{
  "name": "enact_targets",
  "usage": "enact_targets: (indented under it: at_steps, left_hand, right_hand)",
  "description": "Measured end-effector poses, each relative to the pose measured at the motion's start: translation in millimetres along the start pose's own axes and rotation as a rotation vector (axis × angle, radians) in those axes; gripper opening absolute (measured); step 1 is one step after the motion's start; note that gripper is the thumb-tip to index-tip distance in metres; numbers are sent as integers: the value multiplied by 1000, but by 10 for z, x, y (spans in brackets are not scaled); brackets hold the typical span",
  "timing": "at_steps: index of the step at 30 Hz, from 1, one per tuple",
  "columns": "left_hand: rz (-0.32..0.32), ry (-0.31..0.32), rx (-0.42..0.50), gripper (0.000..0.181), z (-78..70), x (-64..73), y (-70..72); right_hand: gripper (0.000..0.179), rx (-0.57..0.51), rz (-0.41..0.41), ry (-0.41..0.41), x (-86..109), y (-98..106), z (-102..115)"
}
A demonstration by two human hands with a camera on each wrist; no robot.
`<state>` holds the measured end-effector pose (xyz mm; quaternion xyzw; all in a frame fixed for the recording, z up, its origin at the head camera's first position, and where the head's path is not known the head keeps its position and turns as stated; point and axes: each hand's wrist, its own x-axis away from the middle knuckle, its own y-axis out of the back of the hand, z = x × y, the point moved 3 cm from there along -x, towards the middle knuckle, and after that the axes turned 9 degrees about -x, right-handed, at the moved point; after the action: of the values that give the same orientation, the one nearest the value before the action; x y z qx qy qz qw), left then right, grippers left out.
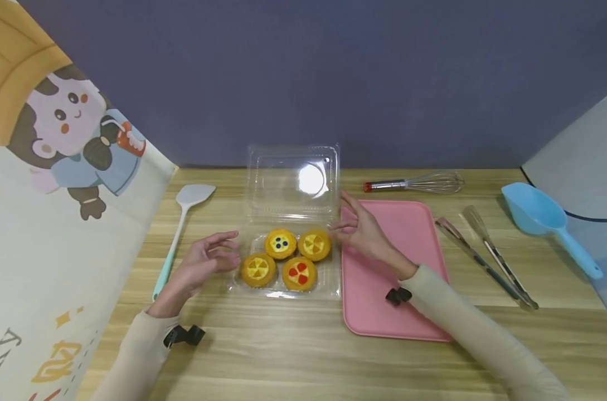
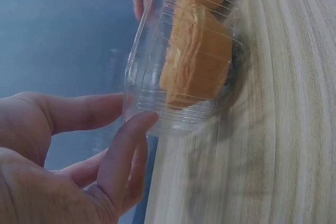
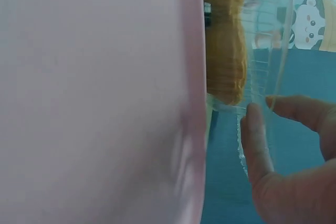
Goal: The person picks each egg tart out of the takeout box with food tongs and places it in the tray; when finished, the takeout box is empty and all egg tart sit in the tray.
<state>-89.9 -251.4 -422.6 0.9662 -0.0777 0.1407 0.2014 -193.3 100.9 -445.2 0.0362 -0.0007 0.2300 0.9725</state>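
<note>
A clear hinged plastic container (image 1: 328, 287) lies on the table with its lid (image 1: 270, 197) raised at the back. In it sit several round tarts: one with blue dots (image 1: 281, 244), one with red pieces (image 1: 299, 273), and others with yellow wedges (image 1: 258, 269). My left hand (image 1: 208, 262) pinches the container's left rim between thumb and fingertip, as the left wrist view shows. On the opposite side my right hand (image 1: 365, 231) pinches the right rim near the hinge, its forearm passing over a pink tray (image 1: 393, 312).
Left of the container lies a spatula (image 1: 183, 214) with a mint handle. A whisk (image 1: 413, 183) is at the back, tongs (image 1: 489, 259) lie right of the tray, and a blue scoop (image 1: 534, 211) is at the far right. A dark partition (image 1: 303, 83) closes off the back.
</note>
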Motion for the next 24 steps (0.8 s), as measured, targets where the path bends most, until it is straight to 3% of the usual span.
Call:
enact_targets:
  at_steps: [3,10,24]
  left_hand:
    - [20,-6,-7,76,-5,6,1]
    - [62,-10,-29,80,17,0,35]
    - [99,-27,-50,81,44,-25,79]
  right_hand:
    - [106,-79,2,-46,1,4,-40]
    - [96,-170,13,-68,-3,3,-81]
    - [90,-99,-22,-49,15,29,-74]
